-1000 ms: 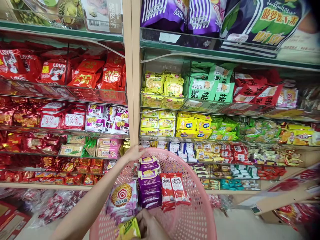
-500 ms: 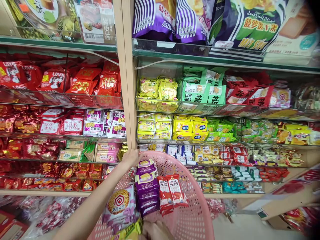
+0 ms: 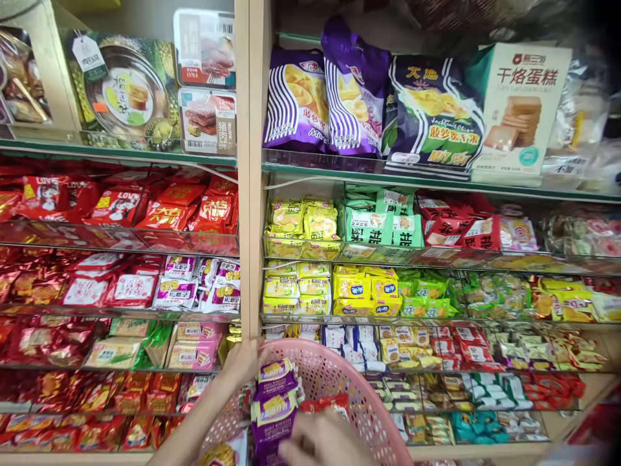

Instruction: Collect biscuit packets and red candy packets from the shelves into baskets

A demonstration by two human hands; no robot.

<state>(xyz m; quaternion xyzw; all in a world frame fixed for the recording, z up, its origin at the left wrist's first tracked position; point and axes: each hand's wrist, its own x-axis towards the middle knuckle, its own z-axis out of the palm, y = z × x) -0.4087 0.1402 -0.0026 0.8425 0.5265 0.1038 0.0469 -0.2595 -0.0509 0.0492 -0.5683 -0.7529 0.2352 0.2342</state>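
Observation:
A pink perforated plastic basket is at the bottom middle of the view. My left hand is closed on its far left rim. Inside lie purple packs of soda biscuits, stacked in a row. A round sesame cracker pack shows partly at the basket's lower left. Over the basket, my right hand is blurred, with its fingertips close to the soda biscuits. It hides most of the red and white packets; I cannot make out whether it holds anything.
A wooden upright divides the shelves ahead. Red-wrapped sweets fill bins on the left. Yellow packs and green packs sit behind clear ledges on the right. Purple chip bags and a carton stand on the upper shelf.
My view has tilted up, so the shelves and basket sit lower. My right hand has moved up from the yellow pack to over the red packets. My left hand keeps the rim.

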